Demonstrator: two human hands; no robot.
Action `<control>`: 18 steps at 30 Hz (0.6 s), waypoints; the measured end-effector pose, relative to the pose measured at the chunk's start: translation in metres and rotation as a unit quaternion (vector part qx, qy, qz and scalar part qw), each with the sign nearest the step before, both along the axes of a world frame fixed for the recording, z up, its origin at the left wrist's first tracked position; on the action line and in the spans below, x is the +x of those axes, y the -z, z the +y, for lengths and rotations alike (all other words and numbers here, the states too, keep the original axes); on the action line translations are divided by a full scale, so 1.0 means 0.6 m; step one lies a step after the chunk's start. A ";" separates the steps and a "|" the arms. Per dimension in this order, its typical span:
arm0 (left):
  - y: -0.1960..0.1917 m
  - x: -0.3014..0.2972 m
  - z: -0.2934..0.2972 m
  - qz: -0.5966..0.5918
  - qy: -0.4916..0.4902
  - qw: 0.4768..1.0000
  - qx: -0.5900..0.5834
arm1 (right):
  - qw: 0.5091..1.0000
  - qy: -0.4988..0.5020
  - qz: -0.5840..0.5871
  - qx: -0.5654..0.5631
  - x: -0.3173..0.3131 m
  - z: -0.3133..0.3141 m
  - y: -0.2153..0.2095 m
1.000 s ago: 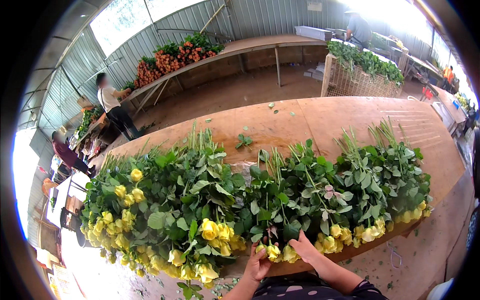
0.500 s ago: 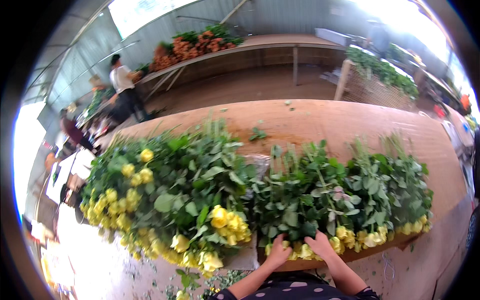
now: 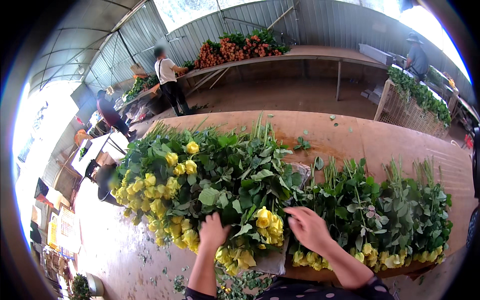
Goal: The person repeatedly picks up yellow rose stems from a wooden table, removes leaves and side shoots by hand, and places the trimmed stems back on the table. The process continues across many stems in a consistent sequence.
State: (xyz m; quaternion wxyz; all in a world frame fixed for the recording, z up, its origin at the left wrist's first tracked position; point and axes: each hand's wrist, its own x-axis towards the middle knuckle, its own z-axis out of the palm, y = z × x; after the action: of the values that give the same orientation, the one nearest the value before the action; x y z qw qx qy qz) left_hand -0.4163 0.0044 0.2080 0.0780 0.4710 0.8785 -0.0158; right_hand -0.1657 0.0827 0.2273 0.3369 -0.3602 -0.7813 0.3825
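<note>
A big pile of yellow roses (image 3: pixel 152 190) with leafy green stems lies on the left half of the wooden table, blooms toward me. My left hand (image 3: pixel 213 232) is at the front of this pile, fingertips against the leaves and thumb held apart; it looks open, though leaves partly cover the tips. Over the pile's right end, my right hand (image 3: pixel 309 229) is open, fingers stretched toward a small cluster of yellow roses (image 3: pixel 270 226). Nothing shows in its grasp. To its right lies a row of smaller rose bunches (image 3: pixel 370 255), stems pointing away from me.
The wooden table (image 3: pixel 340 135) carries loose leaf scraps at its far side. Beyond, a long bench (image 3: pixel 310 51) holds orange flowers (image 3: pixel 232 50). A woven crate (image 3: pixel 402 110) with greenery stands at the far right. People work at the far left and far right. Cut leaves litter the floor.
Both hands have left the row of bunches on the right and moved left to the big pile. The view has turned leftward. The right hand's fingers are now stretched out.
</note>
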 end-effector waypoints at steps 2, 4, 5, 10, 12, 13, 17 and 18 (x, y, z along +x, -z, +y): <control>0.045 0.011 -0.007 -0.006 0.030 1.000 -0.004 | 0.994 -0.013 -0.048 0.095 -0.076 0.030 0.019; 0.038 0.035 0.004 -0.082 0.034 0.995 0.035 | 0.987 -0.019 -0.161 0.010 -0.108 0.051 0.043; 0.027 0.035 0.004 -0.106 0.020 0.993 0.049 | 0.980 -0.001 -0.197 -0.022 -0.112 0.053 0.065; 0.046 -0.032 0.002 -0.229 0.021 0.967 0.107 | 0.998 0.047 0.038 -0.007 -0.065 0.072 0.229; 0.053 -0.071 0.000 -0.358 0.012 0.923 0.139 | 0.913 -0.002 0.255 -0.319 -0.062 0.068 0.235; 0.039 -0.090 -0.002 -0.445 -0.021 0.885 0.135 | 0.849 -0.030 0.311 -0.426 -0.063 0.059 0.197; -0.028 -0.184 0.019 -0.668 0.026 0.705 0.236 | 0.784 -0.097 0.379 -0.483 -0.104 0.071 0.155; -0.037 -0.215 0.022 -0.687 0.042 0.680 0.255 | 0.788 -0.113 0.388 -0.465 -0.124 0.070 0.135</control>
State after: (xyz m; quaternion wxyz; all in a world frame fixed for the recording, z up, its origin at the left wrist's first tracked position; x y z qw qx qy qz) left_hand -0.5450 0.0179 0.2303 0.5357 0.3877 0.5279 0.5330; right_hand -0.2402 0.1248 0.1465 0.3585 -0.2037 -0.3475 0.8422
